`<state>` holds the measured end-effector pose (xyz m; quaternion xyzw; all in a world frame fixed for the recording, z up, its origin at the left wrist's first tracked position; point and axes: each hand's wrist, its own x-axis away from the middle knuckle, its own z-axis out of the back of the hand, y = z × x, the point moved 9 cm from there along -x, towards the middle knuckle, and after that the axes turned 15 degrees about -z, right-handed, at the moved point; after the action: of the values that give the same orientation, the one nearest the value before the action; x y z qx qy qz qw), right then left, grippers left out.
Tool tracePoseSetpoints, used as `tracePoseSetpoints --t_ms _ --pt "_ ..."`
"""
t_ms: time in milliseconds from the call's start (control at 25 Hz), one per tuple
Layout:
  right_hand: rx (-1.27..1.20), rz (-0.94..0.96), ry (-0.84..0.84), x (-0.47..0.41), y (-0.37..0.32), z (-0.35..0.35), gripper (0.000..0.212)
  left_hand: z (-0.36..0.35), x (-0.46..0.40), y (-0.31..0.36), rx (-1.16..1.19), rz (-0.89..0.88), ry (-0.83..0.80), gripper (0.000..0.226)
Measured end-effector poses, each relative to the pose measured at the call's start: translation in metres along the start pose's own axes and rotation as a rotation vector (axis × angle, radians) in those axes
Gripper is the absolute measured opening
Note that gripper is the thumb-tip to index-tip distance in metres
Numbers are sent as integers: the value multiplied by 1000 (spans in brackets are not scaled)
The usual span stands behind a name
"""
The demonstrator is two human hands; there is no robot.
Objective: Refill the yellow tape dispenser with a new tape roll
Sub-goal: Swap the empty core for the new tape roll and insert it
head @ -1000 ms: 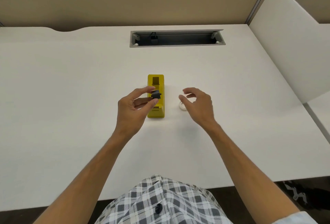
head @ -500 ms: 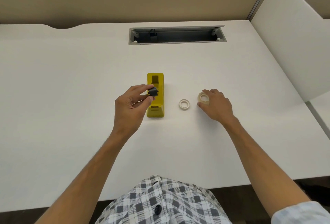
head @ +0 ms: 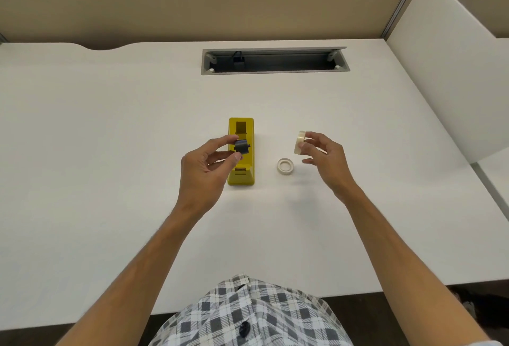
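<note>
Head view: left hand [head: 205, 165] fingers pinch small black plastic spool hub [head: 241, 146]; right hand [head: 323, 157] fingertips grip pale translucent tape roll [head: 300, 142], held on edge.

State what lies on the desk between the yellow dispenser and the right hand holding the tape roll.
In the head view, an empty white core lies flat on the desk, between the dispenser and the right hand; it touches neither.

One head-worn camera looks forward and down over the desk [head: 110, 152], from close above it.
</note>
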<state>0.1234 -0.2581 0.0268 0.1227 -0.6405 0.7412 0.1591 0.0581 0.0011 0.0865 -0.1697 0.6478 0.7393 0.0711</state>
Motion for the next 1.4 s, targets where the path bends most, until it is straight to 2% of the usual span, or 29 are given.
tracePoseSetpoints --t_ms 200,600,1160,1400 --pt "-111 43 -140 27 -27 -24 26 -2 0 6 7 -10 -5 30" --pt "40 178 -251 77 -64 -57 36 -13 2 21 -10 -43 -67 29" --pt "122 258 -317 89 -74 -63 41 -16 4 30 -1 -89 -123 31" --pt "141 277 -284 91 -74 -64 45 -16 3 31 24 -114 -125 30"
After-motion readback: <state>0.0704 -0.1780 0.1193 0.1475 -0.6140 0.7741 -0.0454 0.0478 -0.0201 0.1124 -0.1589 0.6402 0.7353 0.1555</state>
